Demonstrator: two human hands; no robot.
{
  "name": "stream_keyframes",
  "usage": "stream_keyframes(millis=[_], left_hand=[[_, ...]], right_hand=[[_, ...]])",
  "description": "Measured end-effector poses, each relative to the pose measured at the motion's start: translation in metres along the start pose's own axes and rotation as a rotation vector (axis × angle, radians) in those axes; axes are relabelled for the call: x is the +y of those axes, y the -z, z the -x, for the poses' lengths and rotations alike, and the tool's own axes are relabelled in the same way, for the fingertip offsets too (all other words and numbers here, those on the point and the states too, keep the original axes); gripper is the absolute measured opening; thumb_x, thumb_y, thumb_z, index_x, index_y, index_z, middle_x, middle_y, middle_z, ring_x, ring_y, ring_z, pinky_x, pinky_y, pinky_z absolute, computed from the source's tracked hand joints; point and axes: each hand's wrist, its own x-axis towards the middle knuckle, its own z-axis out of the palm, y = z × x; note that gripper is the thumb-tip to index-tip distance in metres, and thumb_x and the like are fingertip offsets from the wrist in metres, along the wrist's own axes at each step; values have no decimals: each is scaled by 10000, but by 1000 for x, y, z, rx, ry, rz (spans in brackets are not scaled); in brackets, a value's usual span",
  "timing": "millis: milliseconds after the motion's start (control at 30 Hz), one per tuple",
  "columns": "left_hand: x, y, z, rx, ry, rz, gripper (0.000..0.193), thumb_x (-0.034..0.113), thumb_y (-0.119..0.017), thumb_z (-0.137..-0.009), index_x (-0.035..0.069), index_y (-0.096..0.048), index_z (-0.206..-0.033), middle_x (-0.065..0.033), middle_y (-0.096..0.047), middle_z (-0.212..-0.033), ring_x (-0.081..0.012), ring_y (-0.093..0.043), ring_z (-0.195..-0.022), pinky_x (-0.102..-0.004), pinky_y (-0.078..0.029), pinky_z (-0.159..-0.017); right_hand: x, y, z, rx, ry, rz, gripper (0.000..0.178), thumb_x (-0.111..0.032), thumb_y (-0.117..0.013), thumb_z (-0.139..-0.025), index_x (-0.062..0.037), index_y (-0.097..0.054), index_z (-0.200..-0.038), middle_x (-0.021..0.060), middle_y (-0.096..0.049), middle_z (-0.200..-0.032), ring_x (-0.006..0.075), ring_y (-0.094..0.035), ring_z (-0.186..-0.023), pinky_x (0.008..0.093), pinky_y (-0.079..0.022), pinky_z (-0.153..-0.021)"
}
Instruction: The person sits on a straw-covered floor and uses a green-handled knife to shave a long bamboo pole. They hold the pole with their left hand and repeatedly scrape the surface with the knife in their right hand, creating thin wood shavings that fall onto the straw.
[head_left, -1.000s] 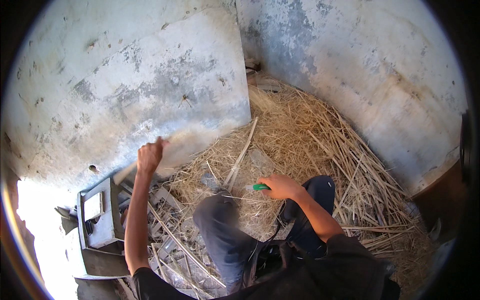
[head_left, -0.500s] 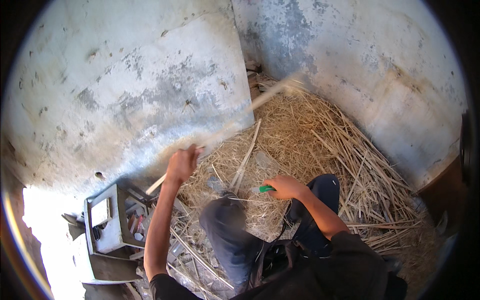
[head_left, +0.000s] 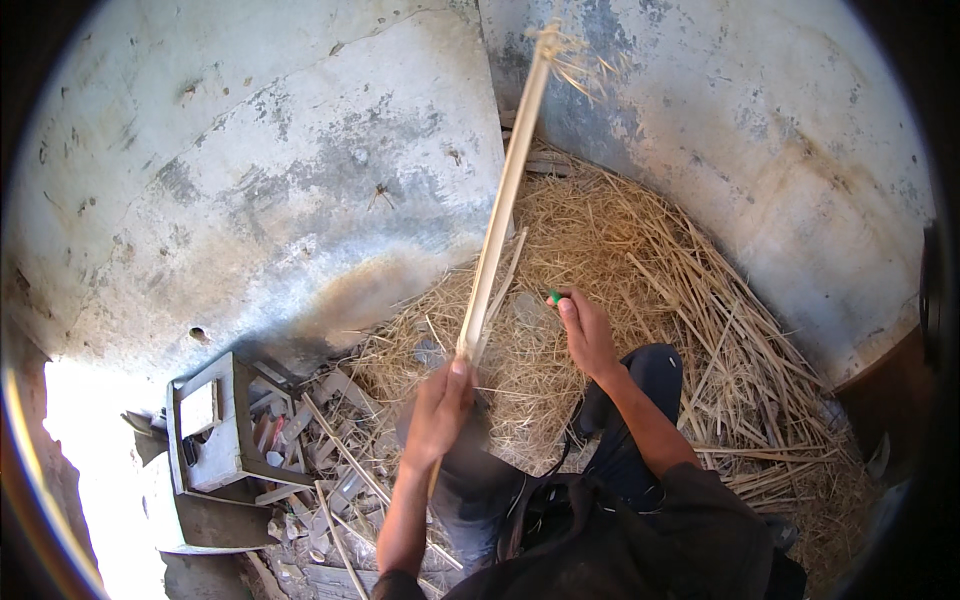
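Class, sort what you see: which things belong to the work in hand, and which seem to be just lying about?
In hand:
- long pale strip, in the left hand
- small green object, in the right hand

Apparently lying about:
- grey box-like frame
- straw-like heap

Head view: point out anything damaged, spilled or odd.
The strip in the left hand is frayed at its far end, unlike its smoother length. The left wall looks worn, with dark patches in its pale surface. Debris lies strewn beside the boxy frame, looking untidy.
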Motion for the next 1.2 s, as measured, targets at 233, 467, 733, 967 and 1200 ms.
stream_keyframes(millis=[233, 467, 733, 967, 1200], left_hand=[[-5, -31, 28, 48, 14, 189, 436, 400, -435, -1212, 72, -605, -981, 62, -476, -744, -29, -402, -641, -235, -333, -568], [8, -38, 38, 48, 80, 163, 474, 423, -434, -1209, 71, -566, -921, 58, -443, -753, -51, -370, -669, -248, -308, -588], [8, -44, 36, 28, 121, 325, 511, 545, -433, -1168, 143, -514, -863, 87, -393, -694, -25, -289, -530, -246, -211, -480], [5, -37, 40, -27, 231, 469, 495, 515, -474, -1170, 114, -522, -884, 53, -421, -731, -70, -377, -617, -254, -285, -551], [-4, -39, 42, 6, 194, 436, 499, 538, -450, -1166, 148, -502, -858, 77, -393, -690, -46, -325, -544, -252, -239, -480]], right_hand=[[-30, -8, 8, 5, 617, -25, 416, -489, -705, -1049, -76, -753, -1061, 62, -725, -813, 241, -725, -657, 366, -538, -565], [-49, -9, 13, -60, 702, 59, 369, -474, -792, -966, -107, -781, -1008, 35, -737, -800, 240, -721, -651, 369, -537, -570], [-55, 0, 12, -49, 719, 107, 352, -489, -811, -940, -142, -802, -999, 11, -717, -767, 225, -696, -615, 359, -522, -553], [-58, 3, 14, -21, 757, 200, 331, -509, -826, -916, -186, -803, -985, -15, -669, -720, 193, -668, -585, 346, -508, -541], [-59, -3, 16, 33, 778, 197, 339, -506, -841, -902, -181, -813, -995, -24, -634, -685, 171, -643, -567, 336, -488, -523]])
